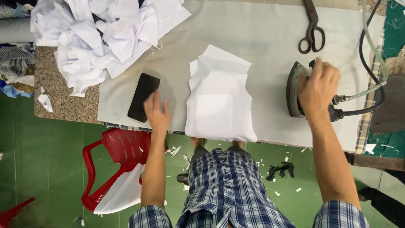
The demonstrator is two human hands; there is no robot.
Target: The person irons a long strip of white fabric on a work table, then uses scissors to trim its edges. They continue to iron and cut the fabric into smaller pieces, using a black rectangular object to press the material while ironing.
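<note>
A stack of white fabric pieces (pixel 219 101) lies at the front edge of the cloth-covered ironing table (pixel 261 38), straight ahead of me. My right hand (pixel 318 86) grips the handle of a dark metal iron (pixel 294 89) that rests on the table to the right of the stack. My left hand (pixel 157 112) lies flat, fingers apart, on the table just left of the stack. It touches the near end of a black phone (pixel 143 96).
A heap of white cloth pieces (pixel 101 38) fills the table's back left. Large black scissors (pixel 312 29) lie at the back right. The iron's black cord and a clear tube (pixel 373 46) run off right. A red plastic chair (pixel 114 164) holding white fabric stands on the green floor.
</note>
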